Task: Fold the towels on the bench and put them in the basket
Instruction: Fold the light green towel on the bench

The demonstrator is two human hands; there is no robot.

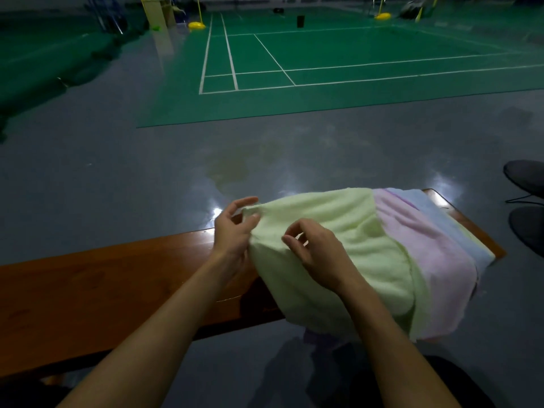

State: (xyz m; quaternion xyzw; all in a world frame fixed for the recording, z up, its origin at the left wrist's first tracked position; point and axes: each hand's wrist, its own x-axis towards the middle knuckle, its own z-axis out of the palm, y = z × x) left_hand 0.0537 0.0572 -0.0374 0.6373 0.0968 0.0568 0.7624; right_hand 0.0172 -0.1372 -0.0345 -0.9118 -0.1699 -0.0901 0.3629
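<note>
From the head view, three soft terry towels are lying in a pile on the right end of a long wooden bench (117, 278). The bench is brown and smooth, with a slightly shining top. The green towel (347, 248) is lying on top, fluffy and wrinkled, and its near part is hanging over the front edge of the bench. Under it the pink towel (435, 260) is showing, and under that one the blue towel (441, 213), of which only a strip is visible.

The left hand (232, 231) is pinching the far left corner of the green towel between thumb and fingers and is lifting it a little. The right hand (315, 248) is resting on the green towel, its fingers curled and gathering a small fold of cloth at the left edge.

The floor (147, 178) is grey, glossy and reflecting lamps. Beyond it a green sports court (353, 48) with white lines is spreading out, and two yellow post bases are standing at its far side. At the right edge two dark rounded things are lying on the floor; what they are I cannot tell.
</note>
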